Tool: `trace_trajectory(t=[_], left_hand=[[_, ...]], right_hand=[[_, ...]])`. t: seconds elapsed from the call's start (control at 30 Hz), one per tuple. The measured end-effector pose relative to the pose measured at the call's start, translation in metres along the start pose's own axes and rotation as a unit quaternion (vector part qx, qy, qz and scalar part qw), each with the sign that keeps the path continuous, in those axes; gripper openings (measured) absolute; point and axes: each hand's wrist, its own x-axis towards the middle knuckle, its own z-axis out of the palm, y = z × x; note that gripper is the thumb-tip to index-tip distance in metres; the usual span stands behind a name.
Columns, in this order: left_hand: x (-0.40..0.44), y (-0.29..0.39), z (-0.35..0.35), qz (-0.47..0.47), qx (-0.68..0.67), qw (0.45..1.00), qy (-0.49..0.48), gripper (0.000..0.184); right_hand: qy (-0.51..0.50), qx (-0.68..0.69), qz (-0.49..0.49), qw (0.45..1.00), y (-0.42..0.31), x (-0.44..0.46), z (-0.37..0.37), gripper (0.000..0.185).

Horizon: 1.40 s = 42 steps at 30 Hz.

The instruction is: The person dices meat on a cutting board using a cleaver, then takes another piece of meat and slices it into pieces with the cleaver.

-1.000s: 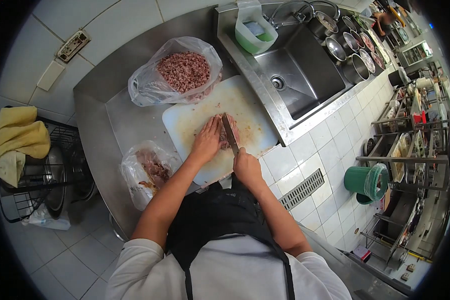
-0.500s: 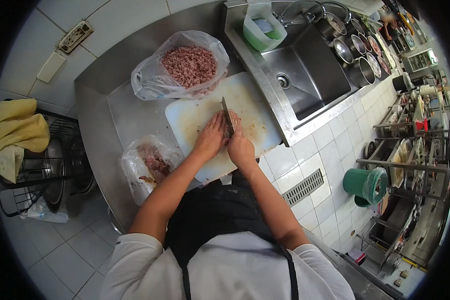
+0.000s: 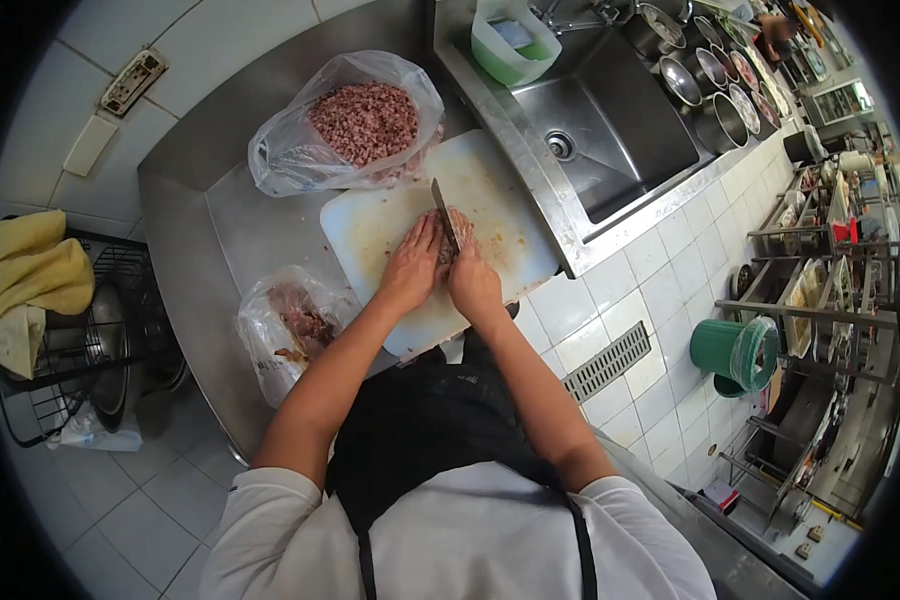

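Observation:
My right hand (image 3: 473, 285) is closed on a knife (image 3: 444, 213), whose blade points away from me over the cutting board (image 3: 360, 230). Pressed against the left side of the blade, my left hand (image 3: 412, 268) lies on a piece of meat (image 3: 446, 253), mostly hidden under my hands and the blade. Small scraps dot the board. Beyond the board's far left edge sits an open plastic bag of diced meat (image 3: 365, 122). A second clear bag with a larger piece of meat (image 3: 303, 318) lies to the left of the board, beside my left forearm.
Right of the board is a steel sink (image 3: 610, 130), with a green container (image 3: 510, 55) at its far left corner. Several metal pots (image 3: 720, 122) stand along its far right. A green bin (image 3: 715, 352) is on the floor. At the left is a wire rack with a yellow cloth (image 3: 35, 265).
My right hand has moved closer to my left hand, and the knife has turned and slid up beside my left fingers. The whole view has shifted slightly.

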Motion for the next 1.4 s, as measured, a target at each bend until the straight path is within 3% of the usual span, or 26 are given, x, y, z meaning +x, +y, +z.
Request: trace_trajectory(t=[0.2,0.3,0.4,0.47,0.57,0.67,0.83,1.03,1.17,1.4], left_hand=[[-0.001,0.004,-0.004,-0.013,-0.019,1.0,-0.004,0.081],[0.0,0.001,-0.004,-0.009,-0.027,1.0,0.004,0.08],[-0.005,0.003,0.0,-0.004,-0.015,1.0,-0.008,0.08],[-0.001,-0.002,-0.003,0.0,0.022,1.0,-0.02,0.08],[-0.001,0.001,-0.001,-0.014,-0.021,1.0,-0.004,0.08],[-0.002,0.001,-0.001,-0.01,-0.038,0.999,0.02,0.079],[-0.005,-0.004,0.006,0.002,-0.047,0.998,0.04,0.08],[-0.007,-0.008,0.004,0.0,-0.093,0.994,0.056,0.082],[-0.01,-0.008,0.004,-0.01,-0.083,0.994,0.066,0.082],[-0.011,-0.008,0.015,-0.017,-0.078,0.995,0.068,0.082]], right_hand=[[-0.117,-0.016,0.054,0.992,0.017,-0.057,-0.014,0.057],[-0.082,-0.005,0.057,0.995,0.005,-0.048,-0.015,0.046],[0.068,0.039,-0.047,0.996,0.008,0.003,0.014,0.037],[0.096,0.045,-0.055,0.993,0.003,0.002,0.012,0.034],[-0.029,-0.007,0.017,0.999,0.013,-0.025,0.007,0.03],[-0.079,-0.038,0.033,0.996,0.016,-0.079,-0.018,0.016],[-0.13,-0.077,0.047,0.987,0.025,-0.119,-0.048,0.015],[-0.149,-0.091,-0.02,0.984,0.027,-0.108,-0.101,0.02],[-0.095,-0.07,-0.006,0.993,0.002,-0.103,-0.125,0.023],[0.0,-0.039,0.003,0.999,-0.011,-0.082,-0.1,0.02]])
